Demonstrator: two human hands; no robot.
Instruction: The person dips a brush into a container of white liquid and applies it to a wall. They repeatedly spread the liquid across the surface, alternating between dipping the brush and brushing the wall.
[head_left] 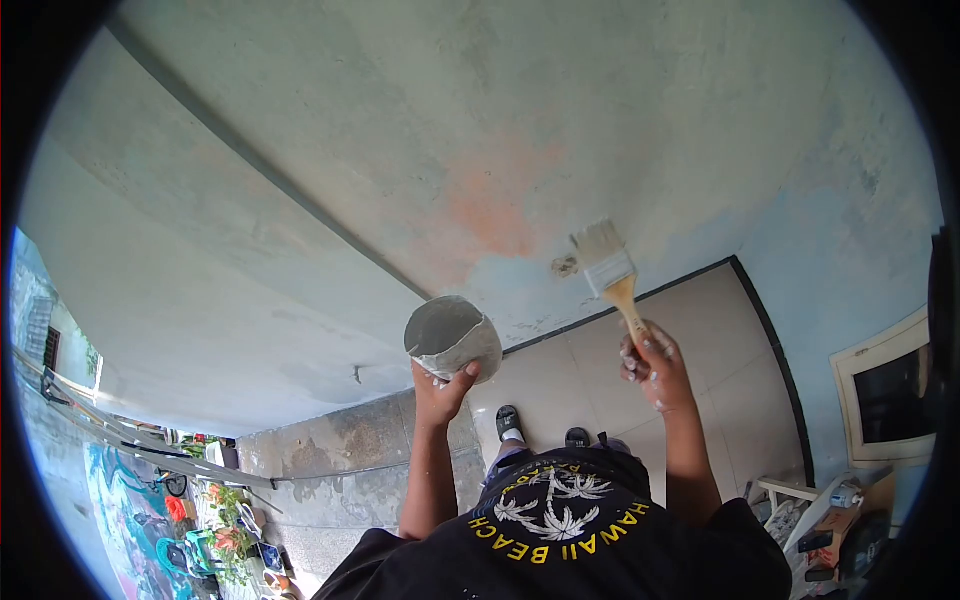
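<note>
My left hand (441, 392) is closed round the lower side of a paint-smeared pot (475, 352), tilted so that grey inside shows through its mouth. In my right hand (655, 366) is a wide paintbrush (608, 265), gripped by its wooden handle with the bristles pointing up toward the wall. White smears mark the fingers of both hands. Ahead of me the wall (350, 130) carries a patchy pale grey-green coat. An orange patch (495, 205) and light blue areas show on it. A small wall fitting (565, 266) is just left of the bristles.
Tiled floor (570, 370) lies under my feet, bordered by a dark skirting strip. A framed window (885, 385) is at the right, with a cluttered stand (840, 520) below it. At the lower left are potted plants (232, 540). A small tap (357, 374) juts from the wall.
</note>
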